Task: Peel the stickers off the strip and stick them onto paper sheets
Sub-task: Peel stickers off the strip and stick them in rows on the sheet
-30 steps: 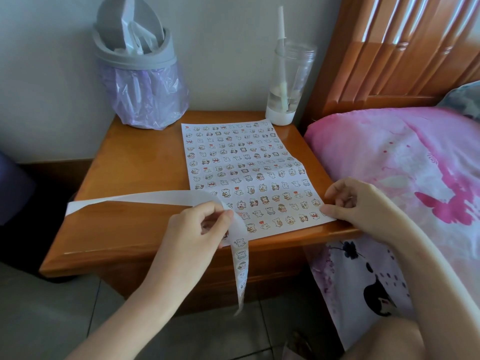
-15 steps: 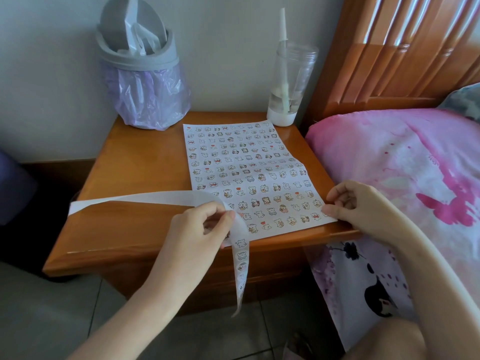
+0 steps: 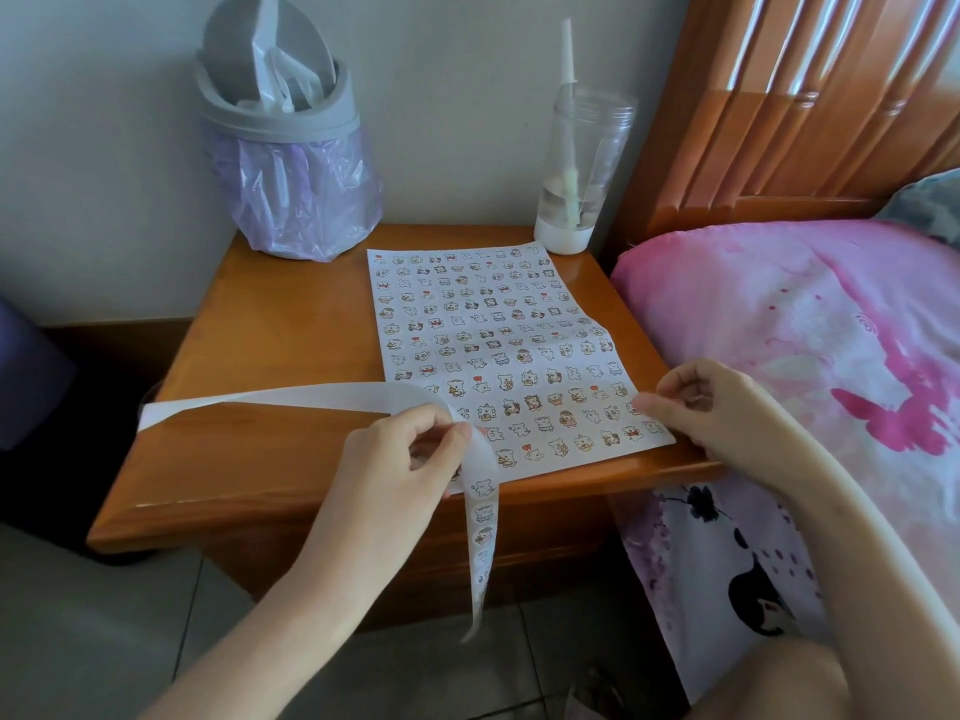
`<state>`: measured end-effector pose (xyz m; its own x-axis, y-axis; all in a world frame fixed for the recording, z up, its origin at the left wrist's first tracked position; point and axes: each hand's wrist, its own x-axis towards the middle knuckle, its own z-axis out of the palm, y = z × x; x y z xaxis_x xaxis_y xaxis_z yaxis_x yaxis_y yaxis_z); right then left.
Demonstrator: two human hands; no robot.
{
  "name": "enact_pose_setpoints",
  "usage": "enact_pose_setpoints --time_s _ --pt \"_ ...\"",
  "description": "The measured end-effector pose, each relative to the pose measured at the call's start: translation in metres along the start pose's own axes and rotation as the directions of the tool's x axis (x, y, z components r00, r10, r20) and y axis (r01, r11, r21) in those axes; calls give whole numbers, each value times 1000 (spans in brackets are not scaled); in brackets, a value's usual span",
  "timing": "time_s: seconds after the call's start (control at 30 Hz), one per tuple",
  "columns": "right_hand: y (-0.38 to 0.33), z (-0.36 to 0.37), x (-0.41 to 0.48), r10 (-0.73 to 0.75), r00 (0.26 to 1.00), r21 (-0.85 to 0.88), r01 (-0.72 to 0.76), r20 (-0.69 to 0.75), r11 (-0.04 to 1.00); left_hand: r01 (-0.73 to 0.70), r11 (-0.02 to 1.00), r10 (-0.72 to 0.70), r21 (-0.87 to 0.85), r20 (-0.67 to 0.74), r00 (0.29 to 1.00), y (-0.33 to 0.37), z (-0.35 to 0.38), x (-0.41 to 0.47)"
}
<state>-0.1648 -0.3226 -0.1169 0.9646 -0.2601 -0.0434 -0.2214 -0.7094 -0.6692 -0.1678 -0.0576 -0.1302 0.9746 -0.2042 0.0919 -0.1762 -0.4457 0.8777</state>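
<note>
Two hands are at the near edge of the nightstand [image 3: 270, 324]. My left hand [image 3: 400, 459] pinches the strip [image 3: 311, 394] between thumb and curled fingers. The strip's bare part runs left across the wood, and its stickered end hangs over the front edge. The sheet [image 3: 467, 324], covered in rows of stickers, lies flat on top. My right hand [image 3: 717, 407] is curled, its fingertips touching the sheet's near right corner; I cannot tell whether it holds a sticker.
</note>
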Motion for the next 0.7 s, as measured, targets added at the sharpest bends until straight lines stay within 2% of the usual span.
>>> enact_pose_setpoints --time_s 0.37,0.53,0.7 --pt "7 1 5 -11 999 -15 10 -38 1000 -1 1000 1 10 -2 1000 0 -1 -1" --pt "3 2 2 -2 1000 -43 3 19 999 -16 1000 16 22 -9 1000 0 0 0" --pt "-4 6 0 -21 994 -42 16 -110 999 -14 1000 14 10 -10 1000 0 -1 -1"
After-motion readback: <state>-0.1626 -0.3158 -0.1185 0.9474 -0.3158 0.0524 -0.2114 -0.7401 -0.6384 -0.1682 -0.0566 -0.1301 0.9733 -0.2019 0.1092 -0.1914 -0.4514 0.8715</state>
